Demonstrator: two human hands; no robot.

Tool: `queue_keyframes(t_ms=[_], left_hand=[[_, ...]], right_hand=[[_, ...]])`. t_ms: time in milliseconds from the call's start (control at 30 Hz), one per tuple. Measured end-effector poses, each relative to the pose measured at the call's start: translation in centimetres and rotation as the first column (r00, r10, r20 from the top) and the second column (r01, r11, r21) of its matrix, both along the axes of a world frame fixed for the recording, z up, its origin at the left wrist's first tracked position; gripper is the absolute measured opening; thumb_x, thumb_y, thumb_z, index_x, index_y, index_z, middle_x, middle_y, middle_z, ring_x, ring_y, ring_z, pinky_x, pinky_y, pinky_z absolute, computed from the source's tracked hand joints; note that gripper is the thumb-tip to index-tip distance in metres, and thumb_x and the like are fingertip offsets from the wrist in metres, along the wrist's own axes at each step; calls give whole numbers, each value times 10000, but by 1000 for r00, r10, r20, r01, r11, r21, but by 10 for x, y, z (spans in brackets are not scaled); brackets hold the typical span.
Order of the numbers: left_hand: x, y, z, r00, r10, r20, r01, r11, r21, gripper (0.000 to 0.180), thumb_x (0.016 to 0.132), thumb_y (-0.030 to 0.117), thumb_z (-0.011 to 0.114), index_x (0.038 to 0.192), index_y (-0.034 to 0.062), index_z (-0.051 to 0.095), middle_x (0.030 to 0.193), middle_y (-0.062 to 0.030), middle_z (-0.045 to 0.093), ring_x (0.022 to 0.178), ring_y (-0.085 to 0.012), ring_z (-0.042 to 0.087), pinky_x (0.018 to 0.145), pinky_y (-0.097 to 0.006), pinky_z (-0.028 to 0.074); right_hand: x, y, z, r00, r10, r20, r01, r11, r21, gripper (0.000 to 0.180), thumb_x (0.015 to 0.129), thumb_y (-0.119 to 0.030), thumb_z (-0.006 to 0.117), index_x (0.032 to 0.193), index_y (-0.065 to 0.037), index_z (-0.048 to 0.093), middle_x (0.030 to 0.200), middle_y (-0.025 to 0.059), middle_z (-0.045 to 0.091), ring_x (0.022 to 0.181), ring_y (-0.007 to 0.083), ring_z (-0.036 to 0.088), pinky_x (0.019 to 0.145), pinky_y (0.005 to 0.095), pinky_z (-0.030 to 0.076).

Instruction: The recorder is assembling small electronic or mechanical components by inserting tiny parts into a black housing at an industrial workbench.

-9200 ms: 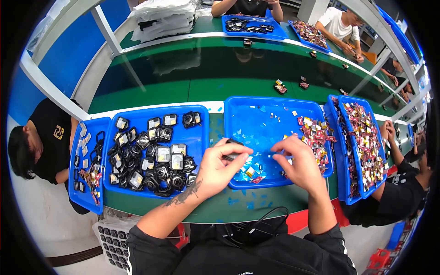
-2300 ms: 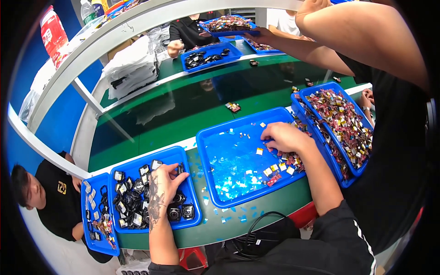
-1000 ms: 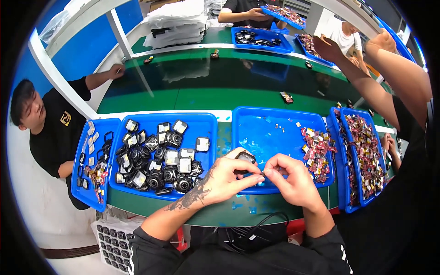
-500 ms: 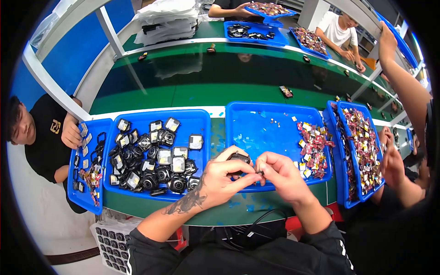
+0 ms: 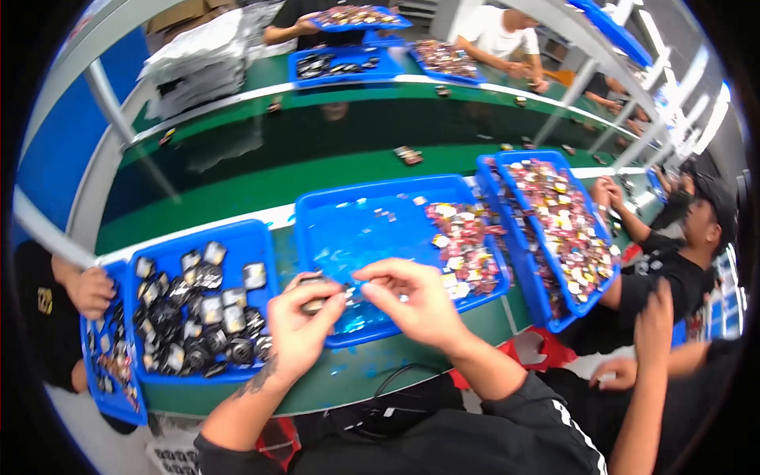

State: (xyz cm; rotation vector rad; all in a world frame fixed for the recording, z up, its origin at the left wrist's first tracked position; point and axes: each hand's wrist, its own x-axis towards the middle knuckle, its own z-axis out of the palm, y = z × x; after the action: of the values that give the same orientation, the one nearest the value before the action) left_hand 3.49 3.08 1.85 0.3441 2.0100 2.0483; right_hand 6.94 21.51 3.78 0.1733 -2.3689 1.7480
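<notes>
My left hand [image 5: 299, 326] is closed on a small black watch case [image 5: 315, 299], partly hidden by the fingers, above the middle blue tray [image 5: 305, 229]. Just to the right, my right hand [image 5: 416, 305] has its thumb and index finger close together in a pinch; blur hides whatever lies between them. In the right part of that tray lies a heap of small red, yellow and white parts [image 5: 467, 245]. The blue tray on the left [image 5: 170, 242] holds many black watch cases [image 5: 194, 336], several with pale rectangular faces.
Stacked blue trays [image 5: 546, 317] full of small parts stand at the right. A green conveyor [image 5: 332, 150] behind a white rail carries a few loose parts. Co-workers sit left, right and opposite; a nearby person's blurred hand [image 5: 655, 321] is at lower right. White packing sheets [image 5: 198, 63] are piled at the back.
The view has swung right, so trays and hands appear further left. My right fingertips have drawn slightly away from the watch case. The raised arm and blue tray at right have shifted.
</notes>
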Motion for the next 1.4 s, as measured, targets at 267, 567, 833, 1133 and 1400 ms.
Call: queue_keyframes(t_ms=[267,567,833,1133,1400], left_hand=[[5,9,-6,999,13,38,-17,996,87,127,847,44,714,958,-17,698,962,-80,605,869,-109,607,662,-208,521],[6,10,0,997,-77,12,69,941,333,447,923,13,578,1351,24,450,1119,-112,590,792,-107,573,651,-219,477],[-11,10,-5,987,-41,155,-30,903,429,281,894,-24,598,1164,-12,524,1147,-148,617,941,-174,630,815,-280,533],[-5,-4,5,999,48,26,-53,964,259,390,852,-49,626,1218,-1,498,965,-51,615,872,-117,590,783,-250,468],[-11,-5,12,985,75,158,-118,952,282,229,878,13,660,1083,14,557,965,-109,654,905,-189,650,791,-311,541]], right_hand=[[3,-2,11,955,-190,-227,248,932,264,210,822,-24,706,1026,12,672,931,107,651,805,153,642,666,262,528],[-3,-7,1,957,-179,-230,169,983,-67,117,794,38,695,907,8,699,866,112,668,763,176,637,663,271,514],[19,4,16,982,179,-52,-166,966,200,125,810,-16,706,930,-42,683,1061,134,627,1028,265,610,874,357,486],[6,-26,8,988,59,-146,-49,996,71,110,860,-32,650,964,-5,627,920,128,635,856,264,637,734,348,511],[13,-12,20,996,61,-70,-62,998,-8,135,868,-23,662,993,24,675,912,99,689,805,139,665,701,271,536]])
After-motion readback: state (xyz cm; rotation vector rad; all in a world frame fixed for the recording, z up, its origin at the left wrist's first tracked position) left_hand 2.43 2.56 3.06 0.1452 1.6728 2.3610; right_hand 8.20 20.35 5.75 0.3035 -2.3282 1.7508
